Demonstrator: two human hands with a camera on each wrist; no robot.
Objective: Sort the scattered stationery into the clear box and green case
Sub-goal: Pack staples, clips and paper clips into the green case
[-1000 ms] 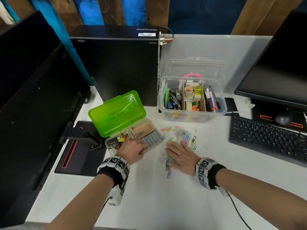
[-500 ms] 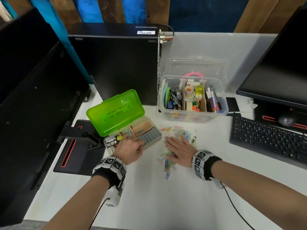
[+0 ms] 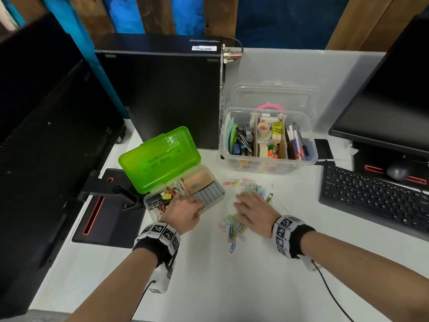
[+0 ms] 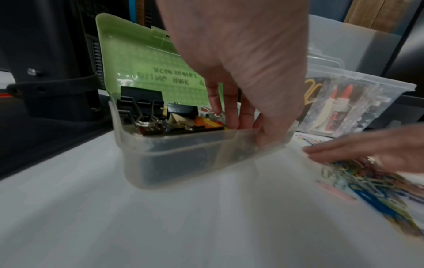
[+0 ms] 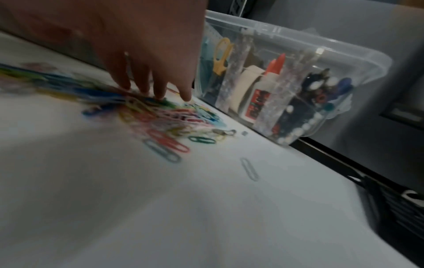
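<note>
The green case (image 3: 160, 159) lies open on the white desk, lid up. Its clear base holds binder clips (image 4: 140, 108) and staple strips. My left hand (image 3: 189, 204) grips the base's near rim, fingers inside and thumb outside (image 4: 243, 125). To its right, coloured paper clips (image 3: 234, 228) lie scattered on the desk. My right hand (image 3: 251, 209) rests flat on them with straight fingers (image 5: 158, 92). Loose paper clips (image 5: 169, 117) also lie beyond the fingertips. The clear box (image 3: 269, 165) stands behind, open, full of pens, tape and glue.
A black computer tower (image 3: 160, 94) stands behind the case. A monitor (image 3: 46, 126) and its stand base (image 3: 109, 219) are at the left. At the right are a keyboard (image 3: 376, 201), a mouse (image 3: 397, 170) and a second monitor (image 3: 390, 105). A cable (image 3: 332, 296) trails from my right wrist.
My right hand has slid slightly away from me over the paper clips, leaving more clips showing by its heel. My left hand stays on the case rim.
</note>
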